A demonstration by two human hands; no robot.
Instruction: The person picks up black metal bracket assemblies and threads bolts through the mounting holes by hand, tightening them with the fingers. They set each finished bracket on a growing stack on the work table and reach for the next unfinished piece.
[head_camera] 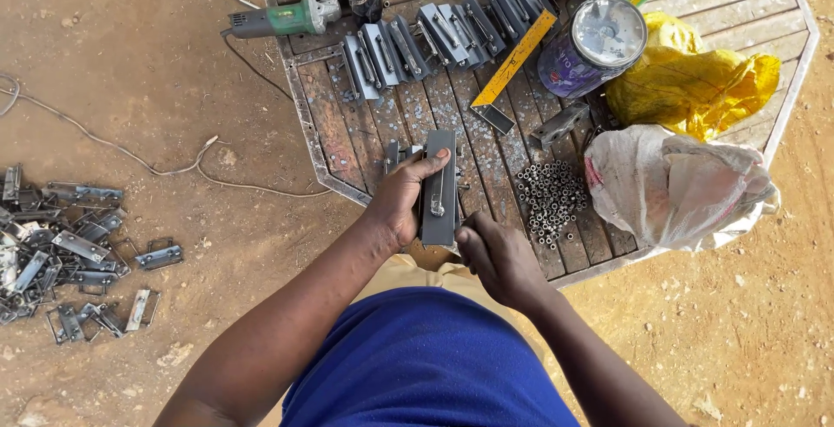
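The left hand (401,201) is wrapped round the long edge of a flat grey steel latch plate w/ a sliding bolt (439,191), thumb across its top end, fingers closed on the side: firm grip. The plate stands lengthwise over the near edge of the rusty metal-slat worktable (347,132), directly between both hands. The right hand (497,258) sits at the plate's bottom end, fingers curled in tight; can't tell if it's pinching a small part or just pressing the plate, as the knuckles hide it.

Progress, as a judgement: a good share looks done. Two rows of similar grey latch plates (434,36) lean stacked at the table's far side, approx. finished. A heap of short steel tube pieces (549,201) lies just right of the held plate, so more fittings seem left. On the dirt, far left, a pile of bare metal brackets (61,253) waits, well apart from the hands.

Also on the table: green angle grinder (282,19), yellow steel square (512,66), purple paint tin (592,45), yellow plastic bag (695,71), white sack (673,188).
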